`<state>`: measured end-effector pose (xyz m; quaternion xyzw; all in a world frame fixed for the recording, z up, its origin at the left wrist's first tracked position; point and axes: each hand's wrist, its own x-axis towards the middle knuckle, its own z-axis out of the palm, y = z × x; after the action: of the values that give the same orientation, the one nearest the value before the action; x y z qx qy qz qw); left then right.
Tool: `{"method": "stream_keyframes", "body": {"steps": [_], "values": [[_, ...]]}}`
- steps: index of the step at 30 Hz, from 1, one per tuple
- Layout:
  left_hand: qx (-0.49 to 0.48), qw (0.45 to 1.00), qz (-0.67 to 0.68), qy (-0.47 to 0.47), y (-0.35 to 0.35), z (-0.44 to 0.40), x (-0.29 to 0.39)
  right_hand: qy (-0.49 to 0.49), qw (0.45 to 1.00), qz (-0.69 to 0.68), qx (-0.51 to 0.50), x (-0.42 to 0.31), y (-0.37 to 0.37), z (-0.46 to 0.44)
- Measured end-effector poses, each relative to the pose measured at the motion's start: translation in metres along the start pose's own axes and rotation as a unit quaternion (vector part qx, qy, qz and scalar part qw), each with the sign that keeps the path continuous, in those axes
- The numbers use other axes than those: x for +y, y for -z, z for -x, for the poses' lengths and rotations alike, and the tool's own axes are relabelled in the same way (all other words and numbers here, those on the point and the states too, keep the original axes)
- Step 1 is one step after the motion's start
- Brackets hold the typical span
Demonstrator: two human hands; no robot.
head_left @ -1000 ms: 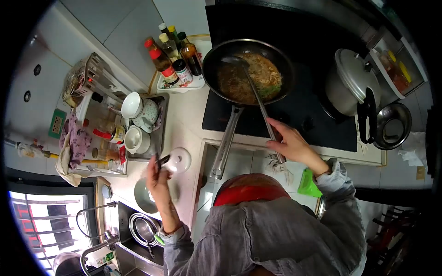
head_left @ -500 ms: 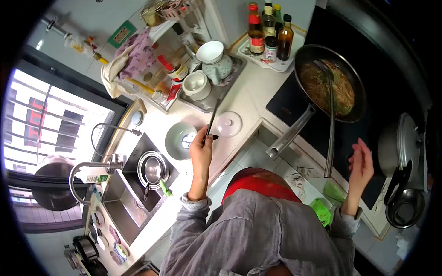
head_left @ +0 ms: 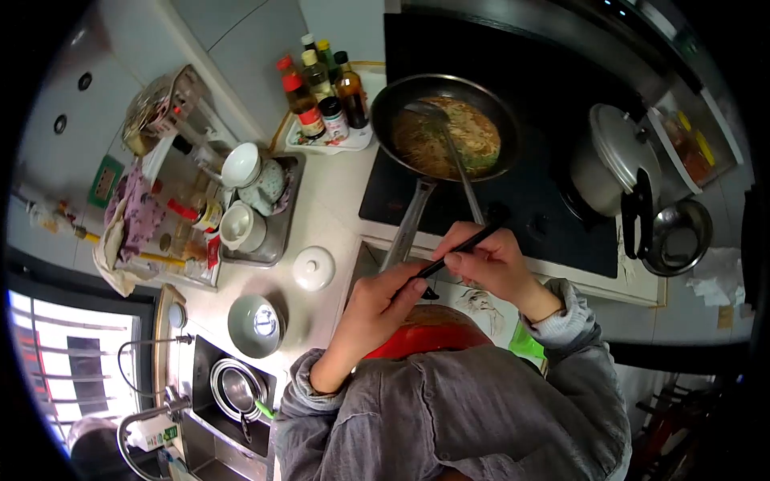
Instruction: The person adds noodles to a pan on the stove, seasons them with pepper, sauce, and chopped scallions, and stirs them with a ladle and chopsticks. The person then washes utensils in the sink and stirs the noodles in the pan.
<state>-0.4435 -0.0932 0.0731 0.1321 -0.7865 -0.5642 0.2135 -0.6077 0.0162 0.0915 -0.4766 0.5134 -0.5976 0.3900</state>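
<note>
My left hand (head_left: 383,309) and my right hand (head_left: 491,260) are together in front of my body, both closed on a thin black utensil (head_left: 455,255) that slants between them. It looks like chopsticks. Just beyond them is a frying pan (head_left: 513,136) on the black stove, its handle (head_left: 409,220) pointing toward me. Noodle-like food (head_left: 469,138) with a green patch lies in the pan. A metal spatula (head_left: 457,152) rests with its head in the food, its handle running down behind my right hand.
Left of my hands are a white lid (head_left: 314,268) and a pale bowl (head_left: 256,325) on the counter. Sauce bottles (head_left: 301,100) stand on a tray beyond. A pressure cooker (head_left: 613,152) is on the right. The sink (head_left: 210,377) holds nested strainers at the lower left.
My left hand has come from beside the bowl to the front of the pan with the black utensil. My right hand, empty and apart before, has closed on it. The view has turned back toward the stove.
</note>
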Motion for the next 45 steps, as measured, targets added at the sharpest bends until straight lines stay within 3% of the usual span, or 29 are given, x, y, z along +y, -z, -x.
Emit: {"method": "stream_keyframes", "body": {"steps": [3, 5, 6, 8, 10, 12, 13, 17, 20, 26, 28, 30, 32, 36, 39, 42, 45], "values": [[-0.024, 1.000, -0.011, 0.013, -0.006, -0.014, 0.008, -0.070, 0.996, -0.017, 0.051, -0.001, 0.010, 0.005], [-0.006, 0.988, 0.107, 0.113, -0.010, -0.023, 0.013, -0.083, 0.993, 0.003, 0.081, -0.002, 0.014, 0.011], [0.004, 0.973, 0.162, 0.164, -0.011, -0.027, 0.016, -0.002, 0.987, 0.117, 0.108, -0.002, 0.013, 0.015], [0.112, 0.924, 0.326, 0.164, -0.012, -0.038, 0.024, 0.151, 0.916, 0.339, 0.152, -0.003, 0.012, 0.021], [0.152, 0.861, 0.472, 0.110, -0.017, -0.056, 0.021, 0.273, 0.838, 0.468, 0.067, -0.006, 0.013, 0.025], [0.135, 0.848, 0.492, 0.144, -0.027, -0.063, 0.020, 0.383, 0.721, 0.577, -0.023, -0.008, 0.014, 0.026], [0.126, 0.841, 0.501, 0.161, -0.032, -0.067, 0.019, 0.423, 0.704, 0.570, 0.035, 0.010, 0.012, 0.026], [0.059, 0.815, 0.537, 0.212, -0.050, -0.070, 0.006, 0.466, 0.678, 0.558, 0.108, 0.000, 0.032, 0.023], [0.025, 0.786, 0.564, 0.252, -0.055, -0.076, -0.005, 0.424, 0.718, 0.546, 0.081, -0.013, 0.047, 0.026], [0.006, 0.815, 0.534, 0.224, -0.056, -0.083, 0.016, 0.399, 0.796, 0.440, 0.118, -0.035, 0.091, 0.004], [0.070, 0.833, 0.510, 0.200, -0.040, -0.078, 0.003, 0.366, 0.752, 0.488, 0.250, -0.018, 0.128, -0.022], [0.137, 0.841, 0.492, 0.176, -0.023, -0.071, -0.008, 0.214, 0.814, 0.378, 0.386, -0.005, 0.156, -0.041], [0.211, 0.851, 0.451, 0.169, -0.010, -0.060, -0.012, 0.119, 0.767, 0.456, 0.436, 0.016, 0.193, -0.057], [0.314, 0.845, 0.406, 0.149, 0.024, -0.028, -0.041, 0.045, 0.754, 0.478, 0.449, 0.061, 0.225, -0.086], [0.401, 0.812, 0.399, 0.143, 0.059, 0.014, -0.084, 0.008, 0.755, 0.473, 0.453, 0.084, 0.231, -0.102], [0.523, 0.760, 0.359, 0.143, 0.092, 0.067, -0.125, 0.046, 0.788, 0.390, 0.475, 0.098, 0.235, -0.112], [0.568, 0.759, 0.269, 0.167, 0.104, 0.104, -0.128, 0.007, 0.797, 0.378, 0.472, 0.098, 0.234, -0.112]]}}
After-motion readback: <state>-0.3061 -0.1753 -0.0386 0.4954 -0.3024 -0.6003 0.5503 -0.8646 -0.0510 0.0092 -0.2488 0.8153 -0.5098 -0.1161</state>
